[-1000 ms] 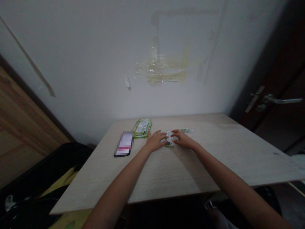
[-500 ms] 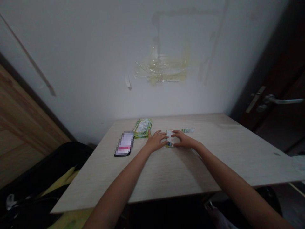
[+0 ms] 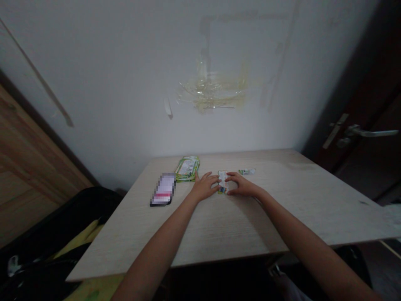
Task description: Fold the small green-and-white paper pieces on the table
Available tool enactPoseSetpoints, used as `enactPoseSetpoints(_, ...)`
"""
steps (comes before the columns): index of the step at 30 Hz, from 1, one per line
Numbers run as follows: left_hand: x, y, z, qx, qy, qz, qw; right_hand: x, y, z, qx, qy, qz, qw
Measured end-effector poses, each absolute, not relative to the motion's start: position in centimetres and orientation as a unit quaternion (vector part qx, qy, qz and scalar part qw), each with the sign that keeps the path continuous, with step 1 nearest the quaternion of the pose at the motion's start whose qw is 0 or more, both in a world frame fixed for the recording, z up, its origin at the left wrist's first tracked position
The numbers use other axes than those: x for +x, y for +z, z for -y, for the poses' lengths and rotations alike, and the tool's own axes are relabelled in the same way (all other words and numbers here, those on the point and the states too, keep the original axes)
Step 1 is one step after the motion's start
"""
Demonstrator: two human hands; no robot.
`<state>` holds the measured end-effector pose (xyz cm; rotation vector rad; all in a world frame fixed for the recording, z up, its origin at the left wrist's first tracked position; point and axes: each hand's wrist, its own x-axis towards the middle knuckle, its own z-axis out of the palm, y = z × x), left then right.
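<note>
A small flat printed packet (image 3: 222, 177), whitish with green and a blue and yellow patch at its near end, lies on the table between my hands. My left hand (image 3: 206, 186) rests beside it with fingers spread, the fingertips at its left edge and the thumb pointing towards a stack of packets. From the other side my right hand (image 3: 243, 185) reaches in, its fingers apart and curved, with the tips on the packet's right edge. The stack of green and white packets (image 3: 187, 168) is just beyond my left thumb.
A phone (image 3: 163, 190) with a blurred screen lies left of my left hand. Behind my right hand is a small torn-looking green and white piece (image 3: 247, 172). The pale wooden table (image 3: 216, 238) meets a taped wall (image 3: 125, 83); a dark door (image 3: 372, 113) stands at right.
Almost nothing differs. Both hands stay at the packet's edges, and the stack, phone and small piece keep their places.
</note>
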<state>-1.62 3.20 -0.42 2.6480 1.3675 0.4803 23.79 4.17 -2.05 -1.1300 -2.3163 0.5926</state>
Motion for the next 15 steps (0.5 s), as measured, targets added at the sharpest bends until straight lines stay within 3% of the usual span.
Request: enactPoseSetpoints(15,-1.85,-0.22,-2.65,0.872,0.198,-0.446,0.036,22.79,-1.52,-3.94,-0.392,0.178,0.840,0.331)
